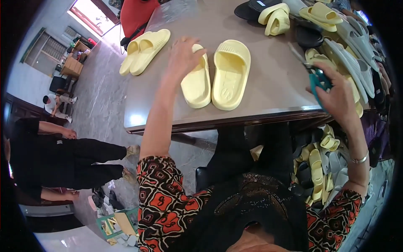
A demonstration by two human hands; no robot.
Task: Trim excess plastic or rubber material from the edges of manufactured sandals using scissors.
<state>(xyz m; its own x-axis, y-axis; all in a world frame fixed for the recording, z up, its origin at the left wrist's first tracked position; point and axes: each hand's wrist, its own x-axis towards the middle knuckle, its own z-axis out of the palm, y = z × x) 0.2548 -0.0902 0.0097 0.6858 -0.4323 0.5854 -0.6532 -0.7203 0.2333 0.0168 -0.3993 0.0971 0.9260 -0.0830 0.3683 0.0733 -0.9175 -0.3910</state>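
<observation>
On the table in front of me, two pale yellow slippers lie side by side, toes pointing away. My left hand (pixel 181 59) rests over the toe end of the left slipper (pixel 196 87), fingers apart and slightly blurred; it covers part of the strap. The right slipper (pixel 231 77) lies untouched by either hand. In my right hand (pixel 339 94) is a pair of scissors with teal handles (pixel 315 86). Their blades point up and to the left, over the table beside the slipper heap. Another pair of yellow slippers (pixel 146 52) sits to the left of my left hand.
Grey, yellow and black slippers pile up along the table's right side (pixel 352 59). More slippers (pixel 317 168) fill the space below the right edge. A red bag (pixel 136 17) is at the far left corner. One person in black (pixel 63 161) stands at left; another sits farther back.
</observation>
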